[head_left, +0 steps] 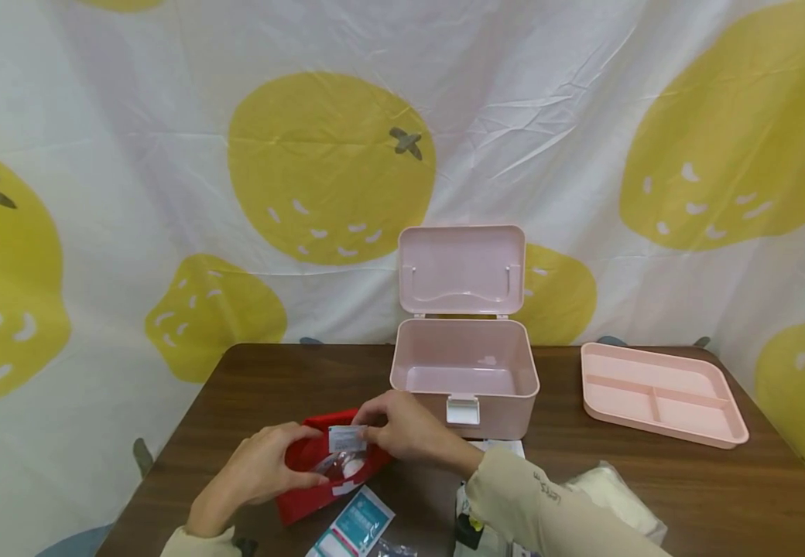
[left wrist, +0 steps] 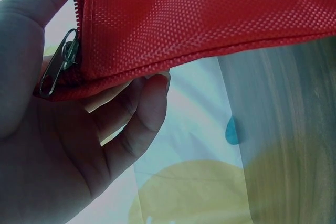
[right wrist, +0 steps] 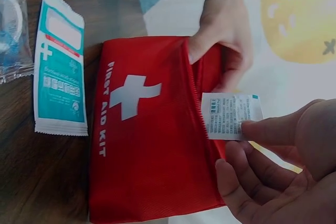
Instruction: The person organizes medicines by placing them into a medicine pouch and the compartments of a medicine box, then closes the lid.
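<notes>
A red zippered first aid pouch [right wrist: 152, 166] with a white cross stands with its mouth parted. My left hand [head_left: 261, 468] grips its left end, thumb on the near side and fingers behind, close to the metal zipper pull [left wrist: 59, 66]. At the opening, my right hand [head_left: 402, 433] pinches a small white printed sachet [right wrist: 231, 115] between thumb and fingers. Inside the pouch, clear plastic wrapping and a white round item [head_left: 353, 464] show. A teal and white packet [right wrist: 60, 66] lies on the table beside the pouch.
Behind the hands stands a pink box [head_left: 465, 379] with its lid up. A pink divided tray [head_left: 663, 394] lies at the right. A bagged white bundle [head_left: 614, 495] and other packets are near the right sleeve. A clear wrapped item [right wrist: 13, 27] lies past the teal packet.
</notes>
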Available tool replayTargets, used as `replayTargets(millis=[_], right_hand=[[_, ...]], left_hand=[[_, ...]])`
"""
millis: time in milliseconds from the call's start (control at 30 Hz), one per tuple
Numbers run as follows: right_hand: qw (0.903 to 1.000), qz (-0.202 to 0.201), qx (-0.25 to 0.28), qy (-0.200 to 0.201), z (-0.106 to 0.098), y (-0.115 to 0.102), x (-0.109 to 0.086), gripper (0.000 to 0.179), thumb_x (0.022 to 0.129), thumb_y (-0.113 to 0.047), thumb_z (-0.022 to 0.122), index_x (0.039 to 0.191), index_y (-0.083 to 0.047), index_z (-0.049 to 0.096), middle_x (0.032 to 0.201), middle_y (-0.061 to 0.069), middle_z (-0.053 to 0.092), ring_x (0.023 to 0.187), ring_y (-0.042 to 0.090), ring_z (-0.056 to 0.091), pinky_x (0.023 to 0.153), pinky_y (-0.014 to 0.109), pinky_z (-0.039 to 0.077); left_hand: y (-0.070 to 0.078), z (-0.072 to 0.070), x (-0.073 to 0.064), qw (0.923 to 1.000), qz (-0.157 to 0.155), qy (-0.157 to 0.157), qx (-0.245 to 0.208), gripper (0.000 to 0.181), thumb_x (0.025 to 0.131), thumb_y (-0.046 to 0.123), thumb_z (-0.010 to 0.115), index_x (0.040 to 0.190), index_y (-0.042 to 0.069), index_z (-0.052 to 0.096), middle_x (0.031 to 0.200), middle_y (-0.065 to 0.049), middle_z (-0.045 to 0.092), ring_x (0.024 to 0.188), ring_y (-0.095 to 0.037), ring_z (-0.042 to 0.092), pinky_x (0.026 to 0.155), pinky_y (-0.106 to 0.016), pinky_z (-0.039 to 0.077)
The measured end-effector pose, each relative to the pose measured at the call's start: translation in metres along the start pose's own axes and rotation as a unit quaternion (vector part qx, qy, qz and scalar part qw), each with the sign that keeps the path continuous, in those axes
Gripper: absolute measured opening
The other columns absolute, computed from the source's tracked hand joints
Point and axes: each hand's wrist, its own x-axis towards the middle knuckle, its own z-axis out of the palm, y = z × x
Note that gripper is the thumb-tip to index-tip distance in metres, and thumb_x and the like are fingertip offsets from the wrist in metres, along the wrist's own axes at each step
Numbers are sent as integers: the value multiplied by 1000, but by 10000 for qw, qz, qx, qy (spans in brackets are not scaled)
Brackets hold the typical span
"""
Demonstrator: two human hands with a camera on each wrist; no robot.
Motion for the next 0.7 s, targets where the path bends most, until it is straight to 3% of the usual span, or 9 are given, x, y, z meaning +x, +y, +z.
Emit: replayTargets(millis=[400, 700], right_hand=[[9981, -286, -543, 13, 11, 4, 3, 12, 87, -10, 72, 95, -15, 80, 92, -2, 74, 77, 8, 58, 69, 19, 51], [9986, -119, -513, -51, 10, 2, 0, 15, 87, -8, 72, 99, -12, 79, 96, 0, 74, 81, 11, 58, 71, 19, 52]], left_hand=[[-1, 0, 0, 9999, 106, 8, 0, 63, 71, 44, 87, 122, 13, 67, 106, -1, 67, 89, -18, 61, 75, -41, 59], [0, 0, 0, 9999, 115, 23, 9, 62, 71, 44, 87, 121, 14, 67, 108, -1, 67, 90, -18, 61, 77, -42, 59]])
